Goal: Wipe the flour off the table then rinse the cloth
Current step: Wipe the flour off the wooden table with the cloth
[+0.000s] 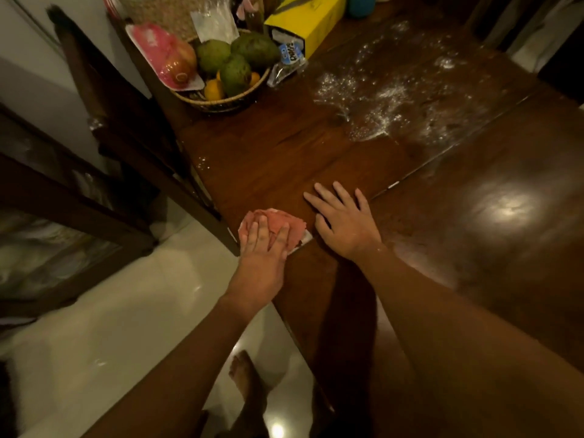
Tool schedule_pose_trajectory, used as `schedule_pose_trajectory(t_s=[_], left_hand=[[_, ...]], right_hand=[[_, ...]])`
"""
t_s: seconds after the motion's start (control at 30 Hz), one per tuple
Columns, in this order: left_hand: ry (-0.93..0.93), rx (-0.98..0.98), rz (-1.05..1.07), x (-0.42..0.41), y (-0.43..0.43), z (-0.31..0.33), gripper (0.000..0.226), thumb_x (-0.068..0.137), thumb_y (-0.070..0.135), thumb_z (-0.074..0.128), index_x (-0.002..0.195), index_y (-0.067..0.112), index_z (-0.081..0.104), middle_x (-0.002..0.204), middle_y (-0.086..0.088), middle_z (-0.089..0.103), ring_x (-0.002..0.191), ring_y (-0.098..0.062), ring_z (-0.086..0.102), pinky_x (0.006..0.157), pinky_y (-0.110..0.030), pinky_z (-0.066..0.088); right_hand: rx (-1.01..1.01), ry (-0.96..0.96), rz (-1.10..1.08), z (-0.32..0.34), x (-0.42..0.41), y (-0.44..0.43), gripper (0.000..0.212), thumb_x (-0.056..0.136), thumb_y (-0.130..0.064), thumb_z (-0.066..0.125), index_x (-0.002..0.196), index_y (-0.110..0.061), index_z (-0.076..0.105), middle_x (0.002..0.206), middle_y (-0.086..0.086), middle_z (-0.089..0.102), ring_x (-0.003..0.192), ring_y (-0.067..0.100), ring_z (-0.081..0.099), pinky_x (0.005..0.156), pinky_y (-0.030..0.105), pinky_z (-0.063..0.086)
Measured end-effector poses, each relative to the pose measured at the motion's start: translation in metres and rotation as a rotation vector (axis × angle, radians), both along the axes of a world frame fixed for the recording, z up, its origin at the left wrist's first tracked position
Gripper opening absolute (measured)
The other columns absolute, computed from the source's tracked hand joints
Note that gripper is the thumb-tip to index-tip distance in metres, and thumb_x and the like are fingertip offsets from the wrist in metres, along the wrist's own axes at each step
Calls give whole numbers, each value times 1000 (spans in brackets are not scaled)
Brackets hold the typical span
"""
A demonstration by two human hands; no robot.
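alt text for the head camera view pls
A person's left hand presses a pink cloth at the near edge of a dark wooden table, right hand flat beside it. Flour lies scattered farther away, near a fruit basket.

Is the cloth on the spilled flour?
No, the cloth lies under the left hand at the near edge, well apart from the flour.

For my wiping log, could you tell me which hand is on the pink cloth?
The left hand, pressing the crumpled pink cloth; the right hand lies flat on the wooden table.
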State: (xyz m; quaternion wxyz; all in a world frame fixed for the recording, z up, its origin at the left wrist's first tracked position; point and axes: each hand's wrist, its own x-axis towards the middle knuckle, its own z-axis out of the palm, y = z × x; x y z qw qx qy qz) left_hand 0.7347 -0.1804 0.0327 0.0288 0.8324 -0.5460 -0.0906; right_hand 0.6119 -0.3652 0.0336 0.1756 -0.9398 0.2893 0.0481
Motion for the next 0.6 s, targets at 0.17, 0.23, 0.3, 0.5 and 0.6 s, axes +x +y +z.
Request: schedule_pose_trajectory(t_s=[0.17, 0.23, 0.3, 0.5, 0.6], left_hand=[[103, 81, -167, -97, 19, -4, 70, 101, 23, 36, 154, 33, -8, 163, -17, -8, 149, -40, -11, 118, -63, 9], [139, 125, -259, -121, 31, -8, 76, 99, 22, 38, 151, 40, -14, 164, -12, -11, 148, -37, -17, 116, -64, 14], [119, 139, -282, -123, 33, -8, 76, 99, 22, 40, 152, 41, -13, 164, -11, -8, 150, -34, -13, 120, -57, 12], [74, 122, -39, -111, 17, 12, 63, 103, 28, 35, 156, 27, 1, 163, -20, 0, 150, -36, -3, 121, -45, -3], [58, 103, -8, -124, 19, 15, 63, 102, 26, 34, 157, 25, 5, 161, -24, 4, 149, -42, 2, 121, -53, -2]], right_hand=[[-25, 60, -139, 6, -113, 17, 51, 103, -51, 20, 153, -53, 11, 165, -22, 9, 154, 12, 2, 121, 52, 3], [-27, 100, -187, 8, -152, 25, 50, 104, -54, 17, 153, -56, 6, 165, -23, 3, 154, 13, -2, 121, 52, 1], [-7, 136, -237, 10, -189, 35, 50, 103, -60, 14, 151, -58, 0, 165, -23, -3, 154, 13, -8, 121, 52, -2], [80, 201, -434, 23, -292, 99, 55, 100, -68, 13, 149, -60, -10, 162, -22, -18, 151, 14, -23, 121, 51, -9], [96, 217, -486, 30, -331, 143, 57, 98, -70, 13, 148, -59, -14, 162, -21, -21, 150, 15, -26, 122, 52, -8]])
